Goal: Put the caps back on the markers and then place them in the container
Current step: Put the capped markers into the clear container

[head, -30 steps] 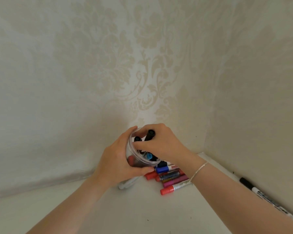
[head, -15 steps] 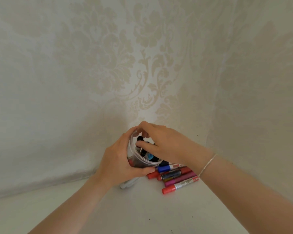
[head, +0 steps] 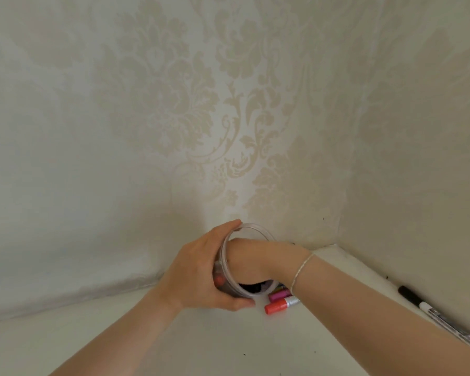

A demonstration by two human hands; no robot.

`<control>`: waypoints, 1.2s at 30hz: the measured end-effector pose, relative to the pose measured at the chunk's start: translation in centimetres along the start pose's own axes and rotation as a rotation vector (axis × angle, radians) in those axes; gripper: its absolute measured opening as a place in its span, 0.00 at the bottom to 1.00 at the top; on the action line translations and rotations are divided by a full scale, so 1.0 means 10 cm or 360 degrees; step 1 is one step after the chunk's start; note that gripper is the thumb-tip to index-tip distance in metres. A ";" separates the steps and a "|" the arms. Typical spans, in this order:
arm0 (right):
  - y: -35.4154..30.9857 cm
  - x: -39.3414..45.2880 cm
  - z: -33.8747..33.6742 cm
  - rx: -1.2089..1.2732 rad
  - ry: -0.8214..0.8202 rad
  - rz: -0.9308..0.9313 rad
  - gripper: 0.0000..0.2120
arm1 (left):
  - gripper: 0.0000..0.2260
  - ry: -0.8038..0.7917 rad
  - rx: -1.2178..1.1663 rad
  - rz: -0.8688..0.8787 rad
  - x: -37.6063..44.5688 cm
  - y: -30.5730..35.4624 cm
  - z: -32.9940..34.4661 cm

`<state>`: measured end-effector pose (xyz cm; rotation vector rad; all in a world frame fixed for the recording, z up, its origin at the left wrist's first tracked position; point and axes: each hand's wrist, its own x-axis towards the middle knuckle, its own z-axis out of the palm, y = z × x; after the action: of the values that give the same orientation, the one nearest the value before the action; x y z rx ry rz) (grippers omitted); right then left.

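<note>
My left hand grips the side of a clear plastic container, tilted so its mouth faces right. My right hand is pushed down inside the container up to the wrist; its fingers are hidden, so what they hold cannot be seen. Dark marker ends and a red cap show through the container wall. Just right of the container, a red-capped silver marker and a pink marker lie on the white table, partly hidden by my right wrist.
A black-capped white marker lies along the right wall at the table's edge. Patterned wallpaper walls meet in a corner just behind the container. A thin bracelet sits on my right wrist.
My right hand went from the container's rim, where it held a black marker, to deep inside. The container tipped further over. Most of the marker pile is now hidden behind my wrist.
</note>
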<state>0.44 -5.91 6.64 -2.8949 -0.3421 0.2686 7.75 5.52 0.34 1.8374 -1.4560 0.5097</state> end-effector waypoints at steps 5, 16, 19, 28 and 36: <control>-0.03 0.00 -0.11 -0.0015 -0.0015 0.0055 0.12 | 0.51 -0.0023 -0.0031 -0.0034 -0.03 -0.05 -0.03; -0.07 0.03 -0.10 -0.0409 0.0080 0.0316 0.16 | 0.51 -0.0016 -0.0037 -0.0054 -0.02 -0.05 -0.03; 0.01 -0.04 -0.16 -0.0017 0.0155 0.0212 0.14 | 0.51 -0.0033 -0.0042 -0.0043 -0.02 -0.05 -0.02; 0.05 -0.06 -0.14 0.0558 0.0156 0.0024 0.14 | 0.51 -0.0011 -0.0049 -0.0044 -0.03 -0.06 -0.02; 0.04 -0.05 0.01 0.0403 0.0425 0.0103 0.19 | 0.48 0.0137 -0.0055 -0.0024 -0.03 -0.03 -0.05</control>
<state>0.00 -6.41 6.53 -2.6492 -0.1555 -0.0621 8.02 6.11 0.31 1.7763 -1.3840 0.5462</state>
